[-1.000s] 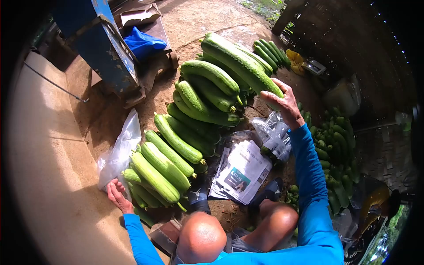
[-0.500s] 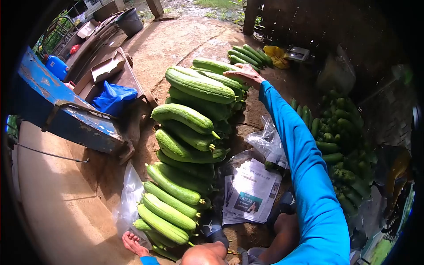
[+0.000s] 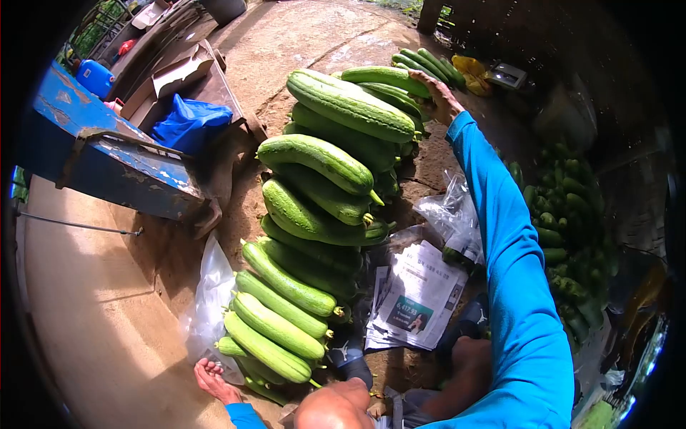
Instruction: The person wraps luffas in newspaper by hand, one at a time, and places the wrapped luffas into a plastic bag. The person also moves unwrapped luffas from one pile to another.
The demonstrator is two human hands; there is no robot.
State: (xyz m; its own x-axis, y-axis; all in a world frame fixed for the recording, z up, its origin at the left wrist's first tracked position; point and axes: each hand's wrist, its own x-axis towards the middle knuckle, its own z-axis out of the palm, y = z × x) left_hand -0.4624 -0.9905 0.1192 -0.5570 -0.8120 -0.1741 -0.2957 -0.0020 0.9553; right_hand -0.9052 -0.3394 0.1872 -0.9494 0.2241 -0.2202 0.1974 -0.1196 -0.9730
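Observation:
A long pile of green sponge gourds (image 3: 279,307) runs up the middle of the floor, stacked in layers. At the far end, my right hand (image 3: 441,99) is closed around the end of a sponge gourd (image 3: 382,76) on top of the stack. A larger ridged gourd (image 3: 350,105) lies just in front of that one. My left hand (image 3: 214,380) is low at the near left, its fingers loosely curled and apart, with no gourd in it. Beside it, a clear plastic bag (image 3: 209,300) lies against the pile.
Folded newspapers (image 3: 414,297) and another clear plastic bag (image 3: 454,211) lie right of the pile. More green vegetables (image 3: 564,236) are heaped in shade at right, and several (image 3: 432,64) lie farther back. A blue peeling wooden piece (image 3: 121,154) and blue bag (image 3: 189,123) stand left.
The view has tilted down slightly, so the far things sit higher. My right hand has closed around the end of the far gourd. My left hand stays by the plastic bag.

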